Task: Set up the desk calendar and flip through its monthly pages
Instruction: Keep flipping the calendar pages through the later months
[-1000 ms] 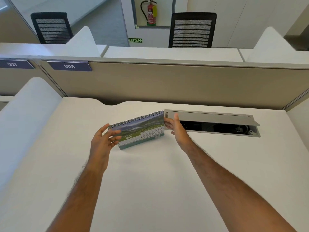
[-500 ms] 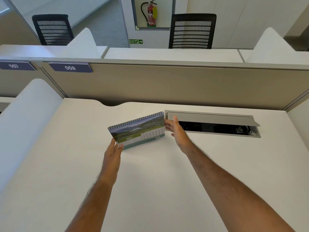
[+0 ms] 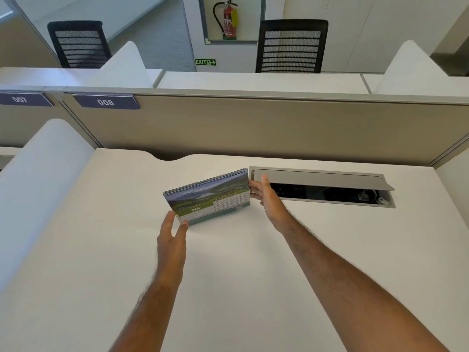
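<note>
1. The desk calendar [image 3: 210, 196] stands on the white desk [image 3: 228, 275], set between the two hands, its spiral binding along the top and the page marked MAY facing the person.
2. The left hand [image 3: 171, 240] reaches up to the calendar's lower left corner, fingers straight and loosely spread; its fingertips touch the bottom edge of the page, but whether they pinch it I cannot tell.
3. The right hand [image 3: 266, 196] is at the calendar's right edge, open, with fingertips against the upper right corner, steadying it rather than wrapping it.
4. Just right of the calendar, behind the right hand, a grey cable hatch [image 3: 322, 185] sits in the desk with its lid raised.
5. A beige partition [image 3: 253, 123] runs along the back of the desk, carrying a label [image 3: 106, 101] reading 008.
6. Beyond it are two black mesh chairs [image 3: 291, 47] and a red fire extinguisher [image 3: 229, 20] in a wall niche.
</note>
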Motion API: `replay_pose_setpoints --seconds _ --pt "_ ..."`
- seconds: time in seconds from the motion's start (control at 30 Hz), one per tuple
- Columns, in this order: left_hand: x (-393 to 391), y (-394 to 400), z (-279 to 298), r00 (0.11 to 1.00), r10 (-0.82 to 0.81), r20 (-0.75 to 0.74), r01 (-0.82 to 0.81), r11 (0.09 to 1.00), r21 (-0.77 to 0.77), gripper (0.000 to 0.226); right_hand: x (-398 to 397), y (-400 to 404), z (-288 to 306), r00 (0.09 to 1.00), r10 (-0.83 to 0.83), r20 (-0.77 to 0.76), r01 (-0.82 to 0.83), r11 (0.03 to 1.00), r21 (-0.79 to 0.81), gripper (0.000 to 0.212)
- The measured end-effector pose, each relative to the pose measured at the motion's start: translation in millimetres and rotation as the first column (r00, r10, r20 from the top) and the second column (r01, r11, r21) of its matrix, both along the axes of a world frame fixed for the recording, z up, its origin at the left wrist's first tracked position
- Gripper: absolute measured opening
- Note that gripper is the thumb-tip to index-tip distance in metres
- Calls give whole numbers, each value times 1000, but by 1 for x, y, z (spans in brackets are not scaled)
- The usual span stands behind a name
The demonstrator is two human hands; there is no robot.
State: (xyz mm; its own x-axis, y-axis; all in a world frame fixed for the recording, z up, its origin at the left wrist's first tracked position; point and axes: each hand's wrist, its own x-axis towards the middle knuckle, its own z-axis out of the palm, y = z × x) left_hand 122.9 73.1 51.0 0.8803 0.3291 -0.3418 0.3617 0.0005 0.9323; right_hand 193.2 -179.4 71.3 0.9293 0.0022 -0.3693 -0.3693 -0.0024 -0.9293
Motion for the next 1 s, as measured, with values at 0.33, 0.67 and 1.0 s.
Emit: replay_pose_setpoints --seconds 0.33,0.67,1.0 --pt "1 -5 8 1000 -8 -2 8 1000 -2 70 -1 2 2 1000 -17 5 17 1000 5 66" --pt "2 8 12 977 212 -25 -211 977 30 25 -1 2 -3 1000 -27 3 27 999 -19 60" --pt "2 16 7 969 240 -52 -244 965 -92 11 0 1 -4 999 -32 -15 31 999 -30 62"
